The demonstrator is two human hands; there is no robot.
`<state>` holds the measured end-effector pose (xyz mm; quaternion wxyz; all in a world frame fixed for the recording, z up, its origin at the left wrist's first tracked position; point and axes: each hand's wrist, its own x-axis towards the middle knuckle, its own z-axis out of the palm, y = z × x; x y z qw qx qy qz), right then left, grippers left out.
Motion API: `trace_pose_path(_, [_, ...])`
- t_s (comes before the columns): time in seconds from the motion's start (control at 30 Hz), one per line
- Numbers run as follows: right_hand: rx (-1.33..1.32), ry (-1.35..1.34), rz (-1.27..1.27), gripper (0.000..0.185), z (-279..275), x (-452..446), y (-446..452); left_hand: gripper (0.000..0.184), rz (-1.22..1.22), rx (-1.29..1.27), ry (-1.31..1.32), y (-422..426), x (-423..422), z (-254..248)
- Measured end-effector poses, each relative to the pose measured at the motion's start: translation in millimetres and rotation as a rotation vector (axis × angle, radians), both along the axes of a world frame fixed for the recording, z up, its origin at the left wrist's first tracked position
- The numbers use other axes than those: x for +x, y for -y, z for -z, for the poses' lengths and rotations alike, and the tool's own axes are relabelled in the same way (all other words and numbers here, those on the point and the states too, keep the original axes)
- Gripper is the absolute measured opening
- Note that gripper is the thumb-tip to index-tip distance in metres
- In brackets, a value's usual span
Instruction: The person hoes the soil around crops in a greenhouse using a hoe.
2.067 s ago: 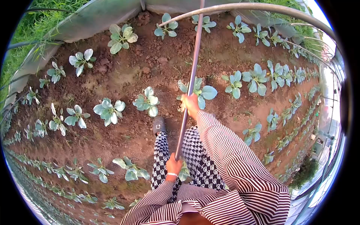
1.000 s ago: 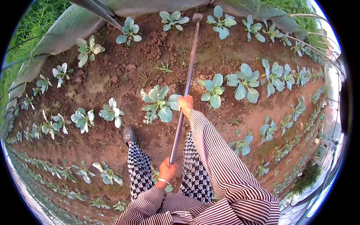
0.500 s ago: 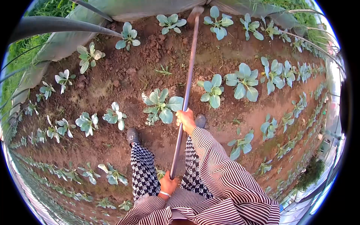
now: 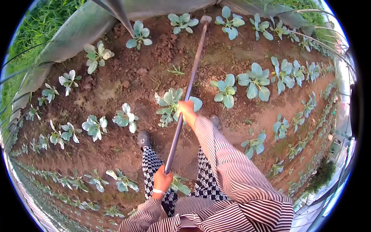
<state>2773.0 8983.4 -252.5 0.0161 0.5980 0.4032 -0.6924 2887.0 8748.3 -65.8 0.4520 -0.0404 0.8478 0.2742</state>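
A long-handled hoe [image 4: 195, 65] runs from near my body out to the far row. My right hand [image 4: 186, 111] is closed around the middle of its handle, in front of a leafy plant [image 4: 169, 99]. Lower down, my left hand [image 4: 162, 179], with a white band at the wrist, grips the handle's near end. The hoe's head [image 4: 206, 19] is at the soil between two far leafy plants, one on the left [image 4: 182, 23] and one on the right [image 4: 230, 22]. Whether its blade is in the soil I cannot tell.
Rows of leafy plants [image 4: 255, 82] cross the brown soil [image 4: 127, 92] on both sides. My shoe [image 4: 143, 139] stands beside a plant [image 4: 126, 118]. A dark pole [image 4: 120, 15] comes down at upper left, before a grey-green sheet [image 4: 77, 34] along the bed's edge.
Both hands have shifted left and slightly upward in view, and the handle slants more. The hoe's head, blurred before, shows sharper and a little nearer. The view has shifted, moving the plants right.
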Motion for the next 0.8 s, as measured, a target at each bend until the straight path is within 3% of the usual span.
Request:
trace_pose_path(0.03, [-0.171,-0.102,0.063,0.013,-15.0,0.4,14.0,0.017,0.031,-0.034,-0.032,17.5,-0.1,-8.0])
trace_pose_path(0.1, [-0.236,-0.081,0.049,0.016,-33.3,-0.3,35.1,0.016,0.077,-0.176,-0.150,31.5,1.8,-30.6])
trace_pose_path(0.17, [-0.316,-0.070,0.045,0.015,-38.6,11.5,58.8,0.016,0.021,-0.146,-0.122,49.9,17.1,-40.3])
trace_pose_path(0.3, [-0.230,-0.146,0.073,0.014,-35.6,19.6,92.2,0.016,0.056,-0.200,-0.144,85.4,28.7,-15.8])
trace_pose_path(0.5, [-0.531,-0.269,0.231,0.021,-39.5,41.1,120.5,0.020,0.141,-0.295,-0.271,133.0,45.3,-1.0])
trace_pose_path(0.57, [-0.611,-0.236,0.200,0.023,-32.8,50.2,127.9,0.025,0.146,-0.346,-0.237,139.5,53.8,6.6])
trace_pose_path(0.63, [-0.651,-0.419,0.154,0.022,17.2,49.3,114.8,0.026,0.173,-0.270,-0.327,116.4,42.1,9.6])
trace_pose_path(0.7, [-0.547,-0.190,0.127,0.021,43.3,29.6,104.6,0.025,0.178,-0.289,-0.367,99.2,25.7,13.6])
trace_pose_path(0.8, [-0.635,-0.212,0.221,0.016,0.7,42.6,128.5,0.025,0.166,-0.295,-0.392,130.9,46.3,12.2])
